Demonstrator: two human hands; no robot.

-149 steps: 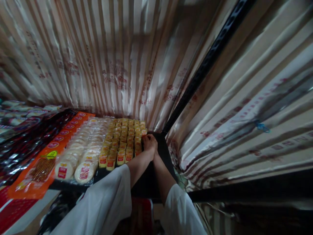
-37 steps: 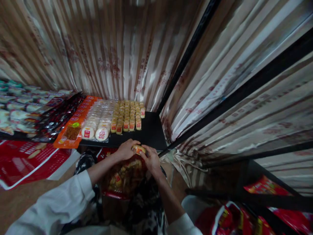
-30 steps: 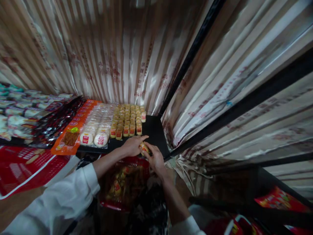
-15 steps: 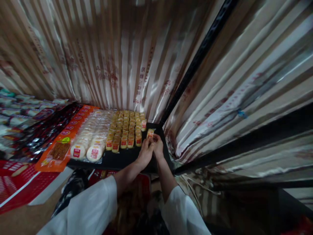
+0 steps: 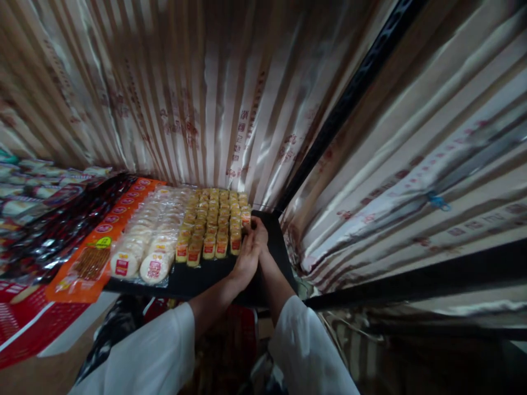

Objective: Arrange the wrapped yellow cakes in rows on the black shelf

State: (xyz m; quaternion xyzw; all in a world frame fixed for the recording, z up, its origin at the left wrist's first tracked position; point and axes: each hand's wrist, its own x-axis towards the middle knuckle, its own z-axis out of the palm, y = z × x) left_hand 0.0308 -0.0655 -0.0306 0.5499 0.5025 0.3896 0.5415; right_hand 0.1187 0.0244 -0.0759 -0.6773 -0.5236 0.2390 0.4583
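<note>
Small yellow snack packets [image 5: 209,245] with red labels stand in tight rows on a black shelf [image 5: 197,276]. My hands meet at the front of the rightmost row, close to its end packet [image 5: 246,217]. My left hand [image 5: 246,258] has its fingers straight and together, lying against the row. Beside it, my right hand [image 5: 259,236] has curled fingertips at the row's end. Those fingers close on a snack packet, which the hands mostly hide.
Left of the rows lie round white cakes [image 5: 154,267] in clear wrap, an orange snack bag [image 5: 78,272] and dark shiny packs [image 5: 45,236]. A black post [image 5: 329,137] rises at the shelf's back right corner. Printed plastic curtain [image 5: 230,109] hangs behind. Red baskets [image 5: 24,323] sit below left.
Both hands have moved slightly left and forward with the snack packet to the rightmost row. The packet, visible between the fingers before, is now mostly covered. The view has shifted slightly.
</note>
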